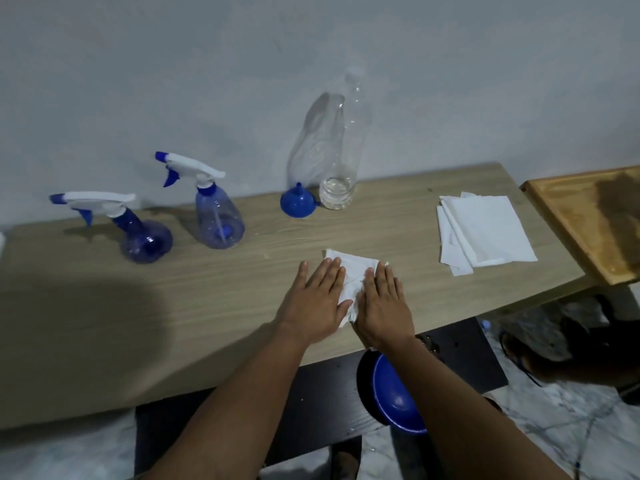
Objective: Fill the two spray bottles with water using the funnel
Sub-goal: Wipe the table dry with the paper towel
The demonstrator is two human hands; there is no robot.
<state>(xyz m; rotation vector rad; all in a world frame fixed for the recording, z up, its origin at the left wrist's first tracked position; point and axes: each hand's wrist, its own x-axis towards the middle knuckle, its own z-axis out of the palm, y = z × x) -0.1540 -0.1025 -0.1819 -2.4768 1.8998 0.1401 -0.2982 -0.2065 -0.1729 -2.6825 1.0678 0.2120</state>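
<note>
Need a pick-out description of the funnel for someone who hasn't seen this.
On the long wooden table, look along the back edge by the wall, right of the two spray bottles. The funnel sits mouth-down beside the tall clear bottle. It is the only solid blue, small cone-shaped item there.

A plain room in a home, by the look of it: a bare grey plastered wall (173, 64), a low wood-grain table (173, 306) pushed against it, a marbled tile floor (554, 427), and a worn wooden board (588, 220) at the table's right edge
</note>
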